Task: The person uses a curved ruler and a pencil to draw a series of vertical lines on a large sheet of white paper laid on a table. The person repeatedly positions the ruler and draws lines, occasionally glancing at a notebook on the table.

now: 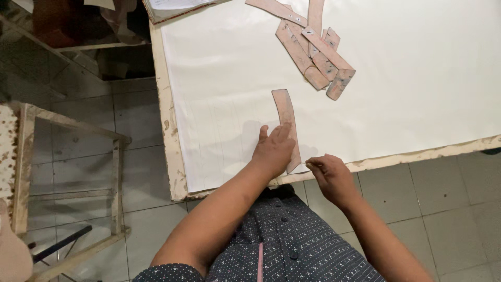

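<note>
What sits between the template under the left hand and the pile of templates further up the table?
Head view: only bare white sheet between template and pile.

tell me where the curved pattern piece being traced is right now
In the head view, the curved pattern piece lies on the white sheet near the table's front edge, pinned under the left hand, below the pile of templates.

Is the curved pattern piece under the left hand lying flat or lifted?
Flat: the curved pattern piece lies on the white sheet, left hand pressing it.
</note>
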{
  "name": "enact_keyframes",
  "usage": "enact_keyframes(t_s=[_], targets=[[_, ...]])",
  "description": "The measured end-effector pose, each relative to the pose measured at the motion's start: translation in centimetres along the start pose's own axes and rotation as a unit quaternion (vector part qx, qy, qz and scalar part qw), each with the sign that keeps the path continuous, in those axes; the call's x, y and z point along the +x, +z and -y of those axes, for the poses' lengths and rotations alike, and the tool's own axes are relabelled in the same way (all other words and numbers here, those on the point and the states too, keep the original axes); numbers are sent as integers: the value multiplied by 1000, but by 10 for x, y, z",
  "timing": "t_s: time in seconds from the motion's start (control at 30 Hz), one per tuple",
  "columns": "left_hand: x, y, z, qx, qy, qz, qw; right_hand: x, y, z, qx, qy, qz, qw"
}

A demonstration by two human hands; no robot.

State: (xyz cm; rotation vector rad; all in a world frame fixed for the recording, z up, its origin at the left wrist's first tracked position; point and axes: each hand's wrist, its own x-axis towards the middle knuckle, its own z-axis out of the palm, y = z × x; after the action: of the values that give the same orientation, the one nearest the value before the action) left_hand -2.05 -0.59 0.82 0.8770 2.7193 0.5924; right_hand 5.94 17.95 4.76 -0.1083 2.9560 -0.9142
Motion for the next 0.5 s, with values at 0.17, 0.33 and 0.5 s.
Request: enact_keyframes(t_s=[0.17, 0.33, 0.5], targets=[[3, -10, -4, 9, -7, 17, 1000, -9, 7, 7, 9, -43, -5, 999], [5, -16, -4, 13, -18, 25, 999, -19, 17, 11, 20, -82, 8, 996], [4, -17, 0, 11, -12, 36, 999, -23, 23, 7, 26, -94, 5, 995]])
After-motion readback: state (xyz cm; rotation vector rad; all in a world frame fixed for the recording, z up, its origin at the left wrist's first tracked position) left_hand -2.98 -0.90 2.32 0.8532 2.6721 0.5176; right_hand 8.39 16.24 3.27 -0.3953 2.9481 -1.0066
